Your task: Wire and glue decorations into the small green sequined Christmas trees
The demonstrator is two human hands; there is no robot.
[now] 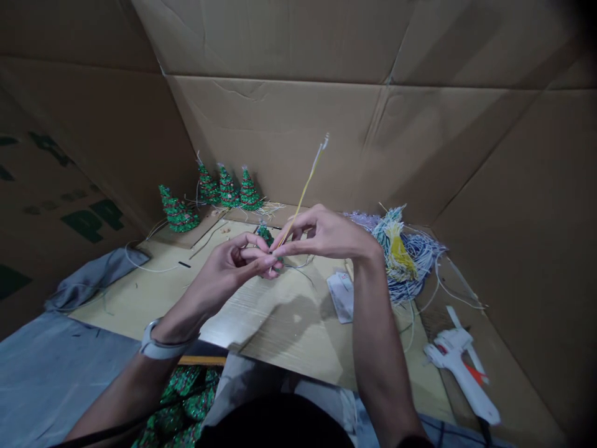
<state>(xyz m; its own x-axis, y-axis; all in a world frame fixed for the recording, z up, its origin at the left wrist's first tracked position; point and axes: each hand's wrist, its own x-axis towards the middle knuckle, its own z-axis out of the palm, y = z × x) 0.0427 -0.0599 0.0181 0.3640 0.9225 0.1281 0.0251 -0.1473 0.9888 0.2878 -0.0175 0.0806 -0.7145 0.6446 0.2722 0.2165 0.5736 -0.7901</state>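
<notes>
My right hand (329, 233) is closed in a pinch around thin yellow and white wires (305, 186). They rise slanting to the right, with small white ends at the top. Against its fingertips is my left hand (240, 264), thumb and fingers pressed together near the lower end of the wires. What sits between the left fingertips is too small and covered to make out. A small green tinsel tree (265, 233) shows just behind the fingers, its lower part hidden by them. A thin pale wire (301, 267) lies beside the hands on the table.
Several glittery green trees (226, 186) stand at the back left. Bundled blue, white and yellow wires (401, 249) are heaped at right, near a white packet (341, 295). A white glue gun (461, 367) lies front right. Cardboard walls (289, 124) enclose the table (280, 336). More trees (186, 398) are below.
</notes>
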